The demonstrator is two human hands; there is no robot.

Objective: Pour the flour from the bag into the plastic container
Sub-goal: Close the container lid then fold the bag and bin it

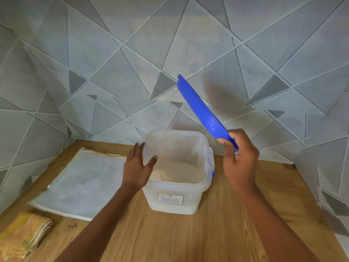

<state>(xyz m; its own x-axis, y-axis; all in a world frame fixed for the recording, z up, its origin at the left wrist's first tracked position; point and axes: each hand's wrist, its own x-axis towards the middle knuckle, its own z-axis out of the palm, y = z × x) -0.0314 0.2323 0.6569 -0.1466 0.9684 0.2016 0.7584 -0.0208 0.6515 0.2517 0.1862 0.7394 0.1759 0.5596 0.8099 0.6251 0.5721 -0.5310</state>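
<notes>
My left hand (136,167) fingers spread against container (177,171) left wall, right hand (238,157) fingers pinching blue lid (200,108) tilted above right rim, flour (175,172) inside, flat bag (83,184) left, bare bench (188,237) in front.

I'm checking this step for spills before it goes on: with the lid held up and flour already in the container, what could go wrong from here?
1. The right hand pinches the blue lid by one corner only, tilted in the air; it could slip and fall.
2. The left hand merely rests on the container rim; a hard push with the lid might tip it and spill the flour.
</notes>
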